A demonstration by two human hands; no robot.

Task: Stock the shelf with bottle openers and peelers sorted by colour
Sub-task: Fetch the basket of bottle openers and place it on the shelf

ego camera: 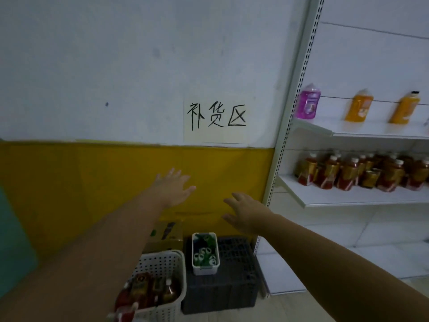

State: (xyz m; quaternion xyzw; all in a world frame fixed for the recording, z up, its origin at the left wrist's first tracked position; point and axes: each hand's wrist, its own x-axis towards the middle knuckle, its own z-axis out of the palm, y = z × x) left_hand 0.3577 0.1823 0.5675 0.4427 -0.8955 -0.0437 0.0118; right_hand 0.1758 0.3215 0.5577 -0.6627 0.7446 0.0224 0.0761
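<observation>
Openers or peelers (204, 252) — green and white pieces, too blurred for us to tell which — lie in a small white bin (205, 271). It sits on a dark crate (232, 291) on the floor, against the yellow-and-white wall. Our left hand (174, 188) and right hand (247, 211) are stretched out in front of the wall, higher in view than the bin. The fingers are spread and straight, holding nothing and touching nothing.

Left of the crate stands a white basket (162, 263) of bottles (148, 291), with a cardboard box (173, 233) behind it. A handwritten sign (216, 119) hangs on the wall beyond our hands.

To the right is the shelf (336, 194) — red bottles (348, 173) crowd its lower board. One purple bottle (307, 102) and two orange bottles (358, 105) stand well apart on the board above.
</observation>
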